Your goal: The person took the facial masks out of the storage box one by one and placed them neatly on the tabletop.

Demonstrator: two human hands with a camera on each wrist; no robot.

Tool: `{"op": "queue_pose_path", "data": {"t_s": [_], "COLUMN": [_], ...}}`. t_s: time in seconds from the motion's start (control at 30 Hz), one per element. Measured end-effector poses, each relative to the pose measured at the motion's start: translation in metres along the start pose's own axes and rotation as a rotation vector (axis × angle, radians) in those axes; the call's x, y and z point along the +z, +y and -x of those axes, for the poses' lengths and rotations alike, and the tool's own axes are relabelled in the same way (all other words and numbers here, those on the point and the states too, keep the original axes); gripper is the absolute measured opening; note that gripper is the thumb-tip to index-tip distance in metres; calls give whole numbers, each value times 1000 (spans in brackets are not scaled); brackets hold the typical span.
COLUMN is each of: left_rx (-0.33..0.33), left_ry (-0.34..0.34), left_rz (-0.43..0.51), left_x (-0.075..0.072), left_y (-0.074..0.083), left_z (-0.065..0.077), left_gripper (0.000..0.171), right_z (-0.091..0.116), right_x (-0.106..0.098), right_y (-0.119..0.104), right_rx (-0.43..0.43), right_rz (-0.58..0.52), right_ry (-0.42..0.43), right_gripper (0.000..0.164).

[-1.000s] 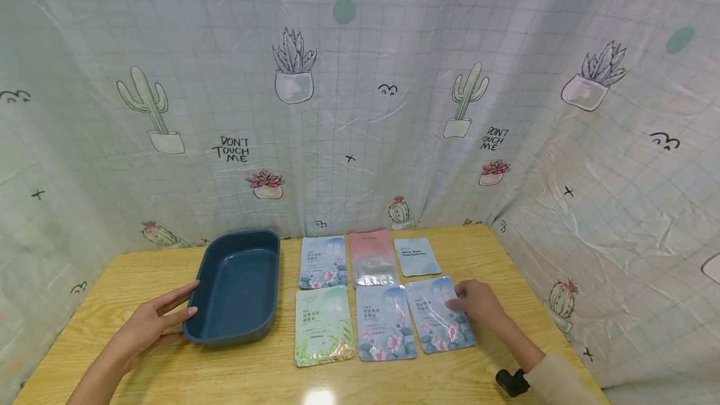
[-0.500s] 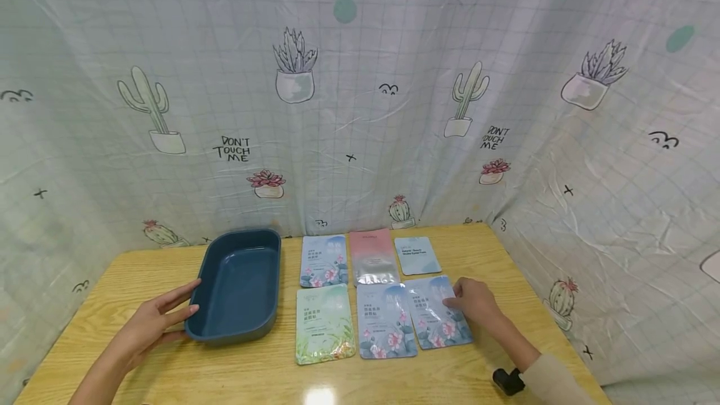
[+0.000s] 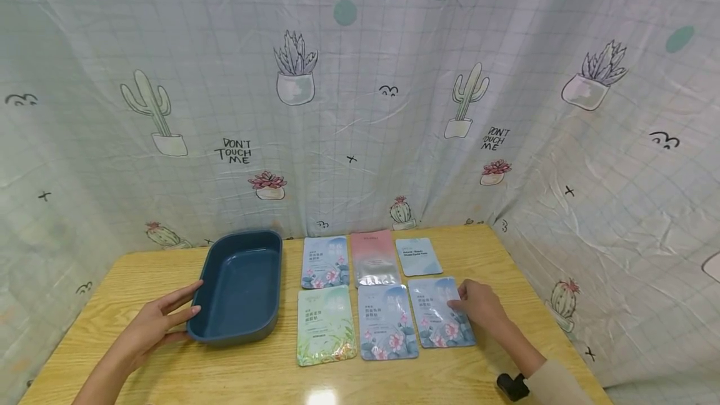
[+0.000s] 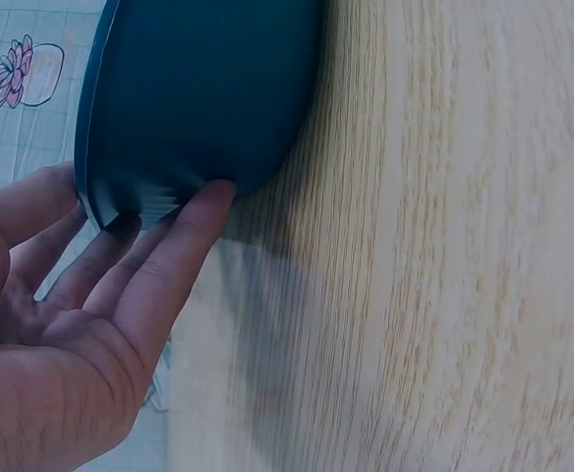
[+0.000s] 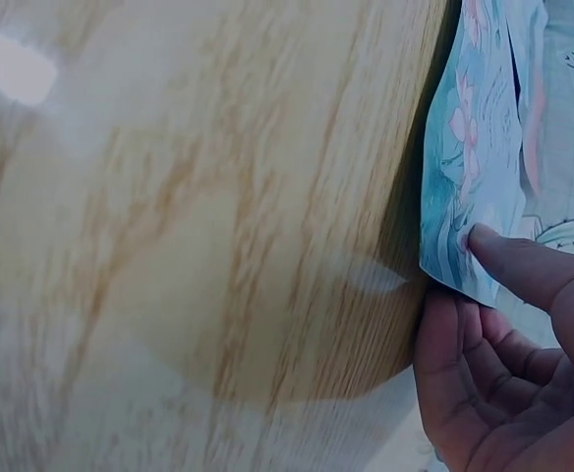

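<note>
My left hand (image 3: 154, 324) rests against the left side of a dark blue rectangular bin (image 3: 233, 336). In the left wrist view, its fingers (image 4: 174, 261) lie fairly straight on the outer wall, with the thumb at the rim. My right hand (image 3: 480, 305) pinches the right edge of a blue sachet (image 3: 435, 324) printed with pink flowers. The right wrist view shows the thumb on the sachet's printed face (image 5: 474, 167) and the other fingers under its edge. A matching blue sachet (image 3: 388, 324) lies just left of it, then a green one (image 3: 325, 327).
Behind the front row lie another blue flowered sachet (image 3: 326, 261), a pink and silver pouch (image 3: 375, 258) and a small light blue packet (image 3: 419, 257). A cactus-print curtain (image 3: 360, 111) stands behind the wooden table (image 3: 225, 374) and along its sides.
The sachet in my right hand has shifted slightly away from me and lies a little straighter. My left hand stays on the bin.
</note>
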State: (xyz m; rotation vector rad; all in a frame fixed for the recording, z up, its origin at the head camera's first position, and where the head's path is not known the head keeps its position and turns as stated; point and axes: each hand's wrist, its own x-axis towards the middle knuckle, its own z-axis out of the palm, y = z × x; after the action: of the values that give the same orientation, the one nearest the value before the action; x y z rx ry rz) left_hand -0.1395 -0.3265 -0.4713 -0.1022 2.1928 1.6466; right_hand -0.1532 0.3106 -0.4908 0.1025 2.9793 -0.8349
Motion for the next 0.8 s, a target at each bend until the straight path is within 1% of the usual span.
{"op": "queue_pose_path", "data": {"t_s": [0.3, 0.57, 0.67, 0.73, 0.77, 0.8], "left_rx": [17, 28, 44, 82, 123, 183], "left_ry": [-8, 19, 41, 83, 114, 160], "left_rz": [25, -11, -36, -69, -104, -164], "left_x": [3, 4, 6, 10, 13, 16], "left_y": [0, 0, 1, 1, 1, 1], "left_z": [-3, -8, -8, -7, -7, -6], "left_gripper": [80, 79, 78, 75, 72, 68], "right_z": [5, 3, 1, 0, 0, 0], "right_x": [1, 2, 3, 3, 2, 0], "right_y": [4, 4, 7, 11, 13, 16], "right_rx": [-21, -25, -57, -89, -108, -129], "right_rz": [-1, -4, -6, -3, -5, -15], "right_ry": [7, 21, 16, 21, 26, 33], "right_gripper": [27, 33, 31, 28, 27, 27]}}
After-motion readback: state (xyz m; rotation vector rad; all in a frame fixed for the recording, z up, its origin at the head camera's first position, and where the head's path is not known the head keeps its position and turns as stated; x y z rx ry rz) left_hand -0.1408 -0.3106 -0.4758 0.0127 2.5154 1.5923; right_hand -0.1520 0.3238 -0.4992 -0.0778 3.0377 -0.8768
